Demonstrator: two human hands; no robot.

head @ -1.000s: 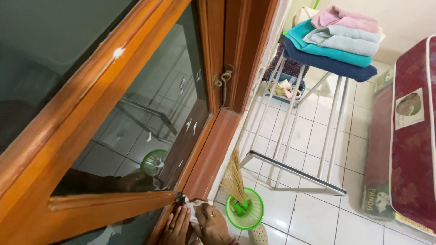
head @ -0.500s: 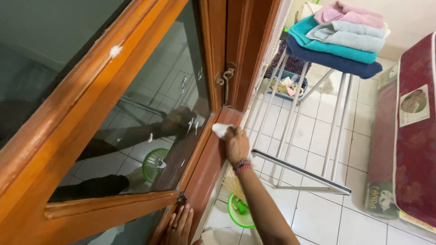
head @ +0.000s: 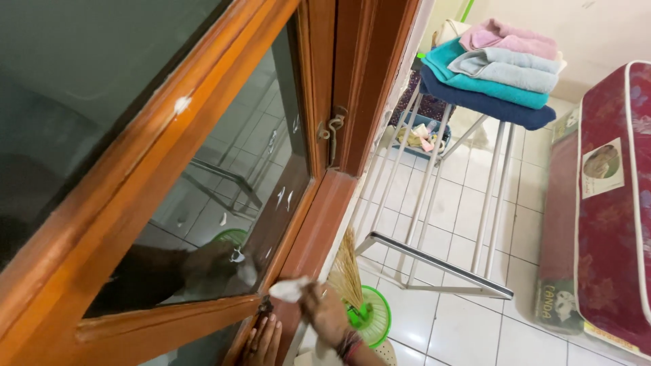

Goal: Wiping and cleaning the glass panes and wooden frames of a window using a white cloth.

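Right now the right hand (head: pixel 325 312) pinches a white cloth (head: pixel 290 290) w/ closed fingers, cloth just up-left of grip against the wooden window frame (head: pixel 308 247). Left hand (head: pixel 263 340), below-left, rests flat on frame, holding nothing.

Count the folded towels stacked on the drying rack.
4: pink towel on top, pale blue towel beneath it, teal towel under that, navy towel at the bottom. More may be hidden behind.
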